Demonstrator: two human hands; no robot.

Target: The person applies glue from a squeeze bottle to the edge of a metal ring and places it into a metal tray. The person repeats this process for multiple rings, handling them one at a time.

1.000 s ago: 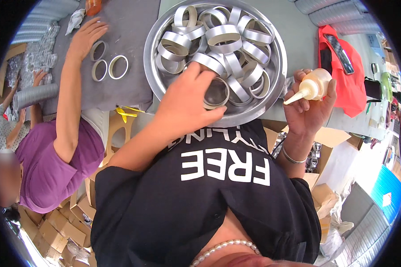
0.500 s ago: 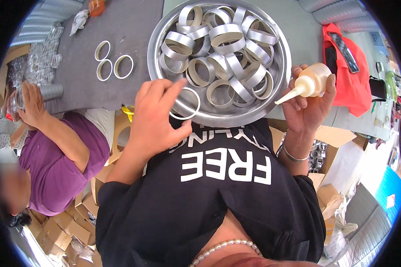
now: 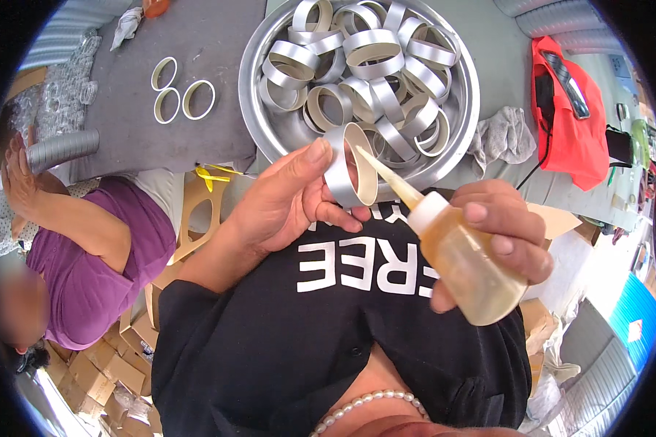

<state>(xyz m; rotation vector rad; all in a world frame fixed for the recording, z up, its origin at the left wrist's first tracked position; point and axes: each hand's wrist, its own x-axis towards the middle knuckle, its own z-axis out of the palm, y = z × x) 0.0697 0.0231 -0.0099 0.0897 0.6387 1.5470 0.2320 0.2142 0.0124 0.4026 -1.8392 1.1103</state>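
Observation:
Between the thumb and fingers of my left hand (image 3: 288, 189) is a silver ring (image 3: 338, 169) with a pale inner face, held up in front of the near rim of the metal basin. My right hand (image 3: 506, 229) grips a squeeze bottle (image 3: 474, 269) of amber liquid, tilted so its long nozzle (image 3: 386, 175) points up and left. The nozzle's tip is at the ring's opening; whether it touches the inner wall I cannot tell. Many similar rings (image 3: 372, 54) lie heaped in the round metal basin (image 3: 251, 109).
Three rings (image 3: 197, 100) rest on the dark mat (image 3: 189, 36) at left. A grey cloth (image 3: 504, 137) and a red bag (image 3: 572, 124) lie right of the basin. At far left a co-worker in purple (image 3: 95, 262) handles a stack of rings (image 3: 65, 149). Cardboard boxes (image 3: 98, 379) stand below.
My left hand has raised and turned the ring, moving it right. My right hand has brought the bottle down and left, its nozzle now at the ring. The grey cloth has come into view.

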